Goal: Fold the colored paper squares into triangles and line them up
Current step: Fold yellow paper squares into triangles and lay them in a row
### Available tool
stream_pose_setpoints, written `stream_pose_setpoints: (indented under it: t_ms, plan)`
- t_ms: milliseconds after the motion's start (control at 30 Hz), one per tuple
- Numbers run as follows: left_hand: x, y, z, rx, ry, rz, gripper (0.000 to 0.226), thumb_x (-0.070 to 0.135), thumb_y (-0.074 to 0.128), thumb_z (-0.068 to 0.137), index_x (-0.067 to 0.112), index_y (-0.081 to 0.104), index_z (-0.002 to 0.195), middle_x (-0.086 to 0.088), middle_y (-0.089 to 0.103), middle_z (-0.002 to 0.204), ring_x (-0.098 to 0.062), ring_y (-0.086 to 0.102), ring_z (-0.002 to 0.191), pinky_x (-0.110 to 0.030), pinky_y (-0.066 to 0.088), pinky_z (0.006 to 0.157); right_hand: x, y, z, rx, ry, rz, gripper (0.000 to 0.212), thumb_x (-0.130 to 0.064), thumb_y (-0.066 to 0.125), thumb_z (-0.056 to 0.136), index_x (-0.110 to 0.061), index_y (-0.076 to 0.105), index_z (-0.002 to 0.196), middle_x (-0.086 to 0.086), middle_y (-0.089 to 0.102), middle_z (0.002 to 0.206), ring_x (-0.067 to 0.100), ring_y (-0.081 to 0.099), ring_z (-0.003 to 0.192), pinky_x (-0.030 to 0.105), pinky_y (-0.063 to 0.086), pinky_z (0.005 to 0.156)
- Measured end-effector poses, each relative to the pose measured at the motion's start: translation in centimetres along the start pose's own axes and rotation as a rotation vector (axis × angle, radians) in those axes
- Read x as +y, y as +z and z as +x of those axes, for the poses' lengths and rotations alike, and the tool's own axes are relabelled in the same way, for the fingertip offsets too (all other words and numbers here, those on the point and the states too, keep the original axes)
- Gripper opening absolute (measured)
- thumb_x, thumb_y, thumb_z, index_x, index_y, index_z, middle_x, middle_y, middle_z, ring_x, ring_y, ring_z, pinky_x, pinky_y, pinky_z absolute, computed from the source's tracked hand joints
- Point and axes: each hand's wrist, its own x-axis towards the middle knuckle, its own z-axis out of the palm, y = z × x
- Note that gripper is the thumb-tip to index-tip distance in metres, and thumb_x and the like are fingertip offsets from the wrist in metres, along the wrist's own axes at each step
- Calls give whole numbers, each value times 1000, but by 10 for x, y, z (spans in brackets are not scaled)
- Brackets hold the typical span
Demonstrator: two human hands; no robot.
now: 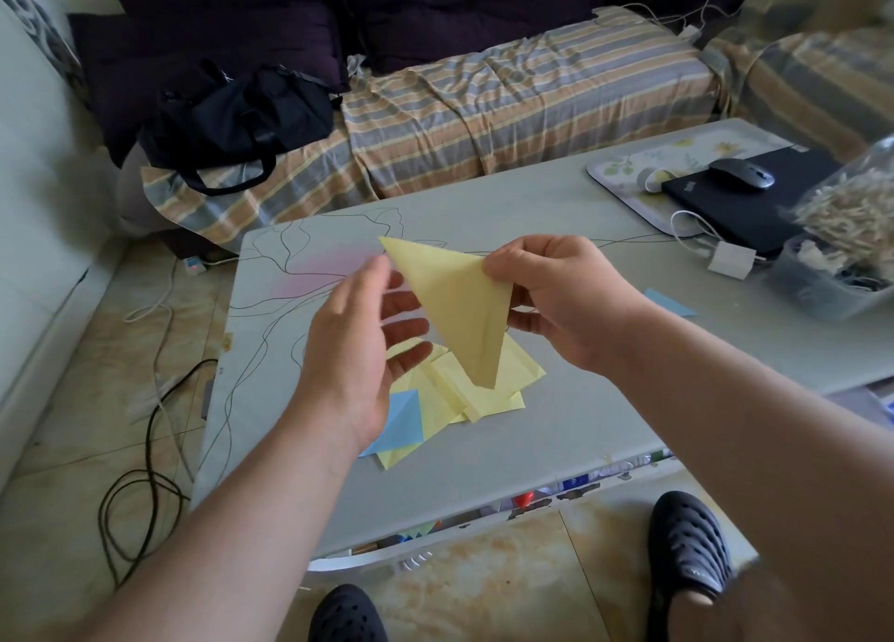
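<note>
Bare grey table [556,428] lay open near the front edge, paper pile [454,390] crowded the middle, laptop [745,201], charger [730,259] and plastic container [822,283] blocked the right.

Folded yellow triangle [459,303] aloft above yellow-blue paper pile [450,399].

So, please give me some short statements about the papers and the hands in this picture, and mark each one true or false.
1. The right hand pinches a yellow folded triangle above the table. True.
2. The left hand is closed into a fist on the table. False: it is open, fingers spread, raised beside the triangle.
3. A blue paper lies partly under the yellow paper pile. True.
4. The held triangle is red. False: it is yellow.
5. A computer mouse rests on a dark laptop at the far right. True.
</note>
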Motion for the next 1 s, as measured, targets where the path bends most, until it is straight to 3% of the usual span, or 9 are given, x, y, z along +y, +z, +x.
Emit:
stream_pose_setpoints:
  t_ms: [133, 267, 367, 500, 633, 800, 1000]
  plan:
    - [-12, 9, -9, -196, -49, 146, 16, 28, 73, 95, 14, 72, 104, -6, 77, 95, -20, 73, 82, -44, 59, 82, -2, 0, 0, 20, 53, 117, 15, -12, 66, 96, -13, 71, 83, 5, 68, 80, 24, 59, 78, 34, 53, 72]
    - [-14, 8, -7, -158, -7, 131, 14, 8, 73, 92, 11, 74, 106, -7, 80, 96, -18, 73, 84, -38, 59, 86, -4, -3, -1, 54, 79, 179, 12, -13, 66, 97, -13, 70, 86, 4, 66, 84, 20, 55, 66, 32, 52, 70]
    - [-12, 6, -4, -133, 36, 114, 17, 4, 73, 91, 12, 74, 106, -8, 80, 98, -19, 75, 89, -38, 60, 92, -5, -7, 0, 78, 100, 181, 13, -14, 67, 96, -15, 70, 83, 3, 66, 83, 20, 56, 65, 33, 51, 71]
    - [-9, 4, -3, -106, 98, 83, 27, 3, 71, 94, 17, 70, 117, -5, 80, 92, -17, 76, 83, -29, 60, 77, -4, -10, 2, 73, 109, 134, 14, -15, 67, 95, -16, 72, 82, 2, 68, 81, 20, 57, 65, 35, 52, 73]
    - [-6, 0, 0, -30, 185, 82, 23, -1, 66, 96, 22, 69, 98, -1, 76, 89, -14, 69, 80, -27, 52, 72, -3, -12, 3, 50, 86, 61, 16, -14, 70, 93, -20, 72, 78, 0, 70, 80, 19, 58, 65, 34, 52, 72]
    - [-5, -4, 2, 35, 234, 130, 34, 5, 66, 96, 30, 76, 76, 9, 71, 83, -9, 65, 82, -27, 54, 69, -1, -9, -1, 65, -125, -202, 17, -5, 71, 90, -19, 64, 83, -2, 67, 73, 17, 61, 62, 38, 51, 69]
    - [-2, -7, 4, 25, 236, 149, 22, 6, 71, 94, 26, 78, 87, 6, 74, 88, -10, 67, 81, -24, 53, 65, 0, -8, -6, 1, -310, -392, 27, -5, 67, 93, -30, 77, 89, -7, 63, 81, 11, 64, 67, 48, 56, 71]
